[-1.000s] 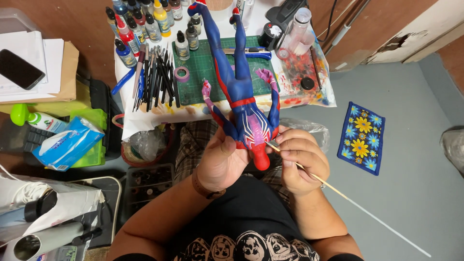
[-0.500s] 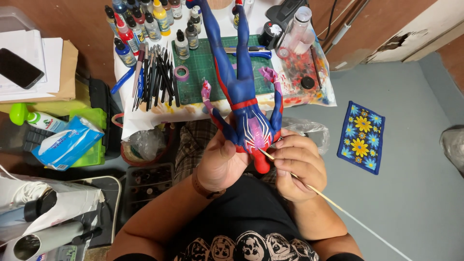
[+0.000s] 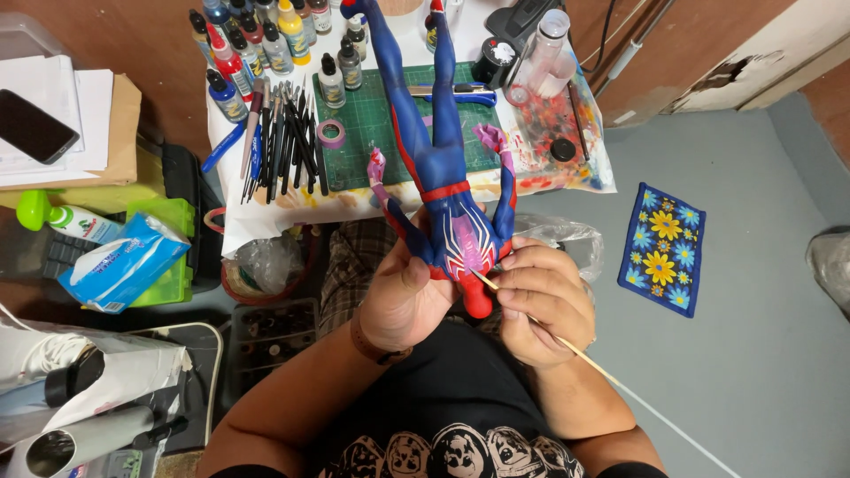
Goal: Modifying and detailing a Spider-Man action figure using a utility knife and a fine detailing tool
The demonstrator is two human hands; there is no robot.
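A blue and red superhero figure [image 3: 440,168] is held head-down over my lap, its legs pointing away over the small table. My left hand [image 3: 403,296] grips it by the shoulder and upper body. My right hand [image 3: 542,301] pinches a long thin brush [image 3: 567,341] whose tip touches the figure's chest near the white spider mark. The brush handle runs back to the lower right past my forearm.
A green cutting mat [image 3: 372,124] on the white table carries a purple tape ring [image 3: 331,134], a row of brushes [image 3: 283,142] and several paint bottles [image 3: 257,40]. A stained palette [image 3: 549,133] lies right. A tissue pack [image 3: 119,261], phone [image 3: 34,126] and flowered mat [image 3: 662,248] lie around.
The figure has shifted slightly toward me. My right hand moved left and up, bringing the brush tip from beside the figure onto its chest.
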